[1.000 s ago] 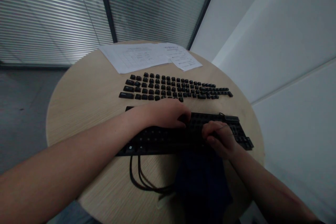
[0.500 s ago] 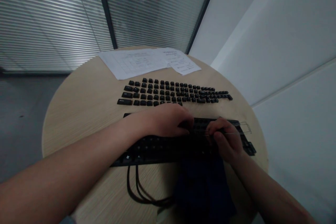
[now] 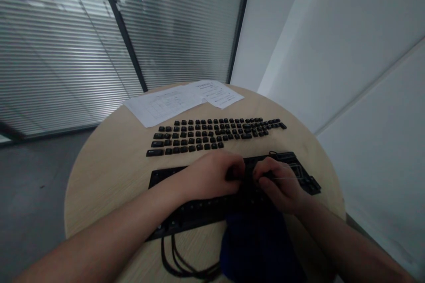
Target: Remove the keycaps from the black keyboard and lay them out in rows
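A black keyboard base point(image 3: 206, 207) lies across the round table, with most of its keycaps off. Over its middle is my left hand point(image 3: 215, 174), fingers curled down and closed; what they hold, if anything, is hidden in shadow. Close to its right, my right hand point(image 3: 277, 181) is closed on a thin wire tool point(image 3: 295, 171), whose wire loop sticks out to the right past the hand. Behind the base, loose black keycaps point(image 3: 191, 140) lie in rows. A few keycaps point(image 3: 312, 183) sit at the base's right end.
Printed paper sheets point(image 3: 166, 105) lie at the table's far side. A black cable point(image 3: 179, 265) loops below the keyboard at the near edge, beside a dark blue cloth point(image 3: 255, 247). The round wooden table point(image 3: 96, 185) stands near a blinded glass partition and a white wall.
The view has shifted, so the table and keyboard sit lower in the picture. Both hands remain over the keyboard, and the wire tool now overlaps its right part.
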### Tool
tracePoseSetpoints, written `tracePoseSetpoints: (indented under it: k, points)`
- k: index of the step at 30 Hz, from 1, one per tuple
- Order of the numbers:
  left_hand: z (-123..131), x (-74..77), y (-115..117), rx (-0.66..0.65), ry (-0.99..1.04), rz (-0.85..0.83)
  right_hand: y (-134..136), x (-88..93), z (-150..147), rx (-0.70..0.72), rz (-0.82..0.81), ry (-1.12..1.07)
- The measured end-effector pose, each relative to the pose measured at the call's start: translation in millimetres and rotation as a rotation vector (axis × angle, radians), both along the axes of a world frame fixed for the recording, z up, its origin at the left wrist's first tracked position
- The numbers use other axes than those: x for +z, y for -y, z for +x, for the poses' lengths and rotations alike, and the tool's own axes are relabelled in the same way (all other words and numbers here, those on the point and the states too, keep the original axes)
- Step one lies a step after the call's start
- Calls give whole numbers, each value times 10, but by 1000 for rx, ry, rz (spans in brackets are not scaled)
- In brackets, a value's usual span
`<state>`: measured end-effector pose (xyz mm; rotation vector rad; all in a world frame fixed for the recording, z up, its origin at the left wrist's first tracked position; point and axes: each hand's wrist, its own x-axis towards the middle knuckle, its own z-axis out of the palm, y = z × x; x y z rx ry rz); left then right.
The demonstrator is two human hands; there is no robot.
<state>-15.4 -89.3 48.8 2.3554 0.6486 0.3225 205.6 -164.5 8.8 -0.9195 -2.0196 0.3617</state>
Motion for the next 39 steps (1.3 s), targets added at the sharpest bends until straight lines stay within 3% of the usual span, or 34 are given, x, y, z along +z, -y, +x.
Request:
tracePoseSetpoints:
  k: [4,10,14,18,24,29,39]
  points:
    - [24,-4,3,19,18,-91,5,58,-27,-10,-15,24]
    - [-75,-6,-131,53,69,-136,-19,95,53,-151,-40,-31]
    - [-175,120,-368,146,101,-34,-41,113,124,-246,-24,-112]
    - [-59,211,-600,216,-86,221,-57,89,173,-291,-45,-173]
    - [333,-37,-704,157,-298,507,-86,70,187,-286,-71,-233]
    - [413,-254,-772,81,-319,623,-81,103,172,-299,-100,-274]
    - [348,-279,-839,69,-349,669,-55,155,151,-298,-106,-241]
